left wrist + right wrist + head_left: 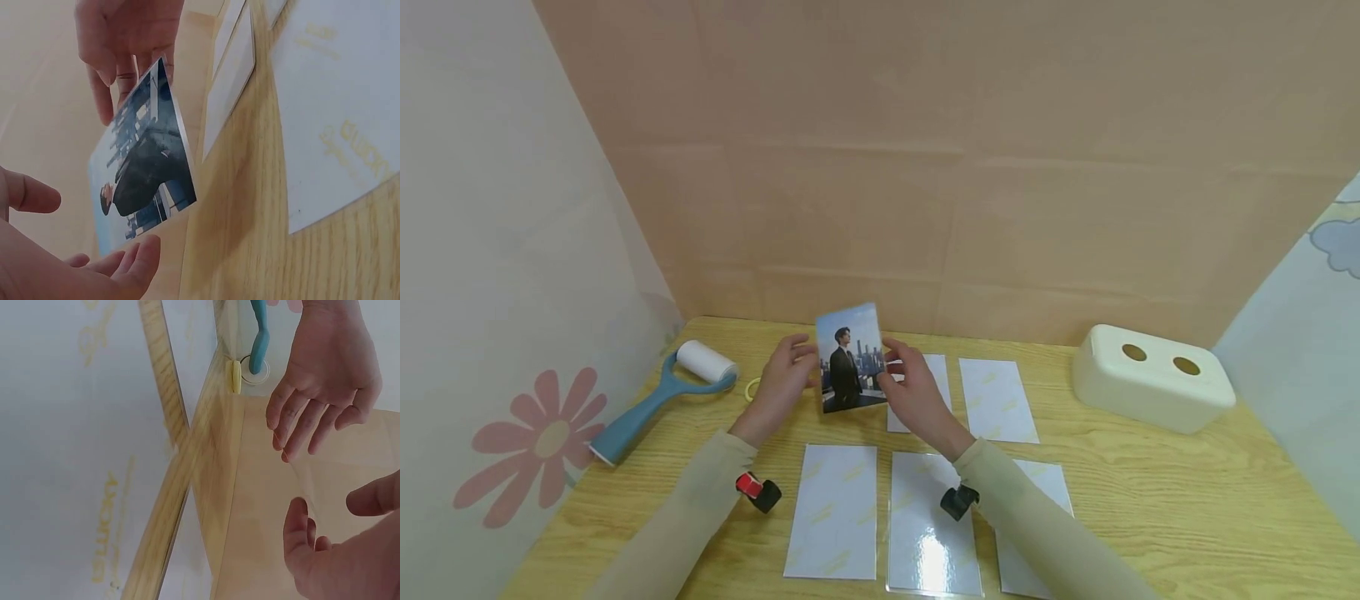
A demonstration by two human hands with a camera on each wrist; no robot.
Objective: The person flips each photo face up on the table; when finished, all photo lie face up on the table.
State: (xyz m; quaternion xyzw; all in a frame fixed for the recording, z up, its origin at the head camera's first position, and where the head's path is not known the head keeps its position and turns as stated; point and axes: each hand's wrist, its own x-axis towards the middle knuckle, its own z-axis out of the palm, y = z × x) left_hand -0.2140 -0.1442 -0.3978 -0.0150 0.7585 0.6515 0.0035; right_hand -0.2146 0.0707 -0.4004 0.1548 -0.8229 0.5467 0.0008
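A glossy photo card [844,383] of a suited figure before a skyline stands tilted above the table between both hands. My right hand [917,392] holds its right edge, with the thumb tip at the front in the head view. At the left edge is my left hand [781,379]; its fingers are extended and close to the card, and its thumb [34,194] stands well apart from it. The right wrist view shows the card only as a thin edge, so the exact contact is hard to tell. Behind the right hand lies a white card [940,371], partly hidden.
More white cards lie face down: one behind right [997,400], several along the front, including a left card [833,508] and a shiny-sleeved card [925,533]. A blue-handled lint roller [651,408] and yellow ring [750,389] sit left. A cream box with two holes [1153,387] stands right.
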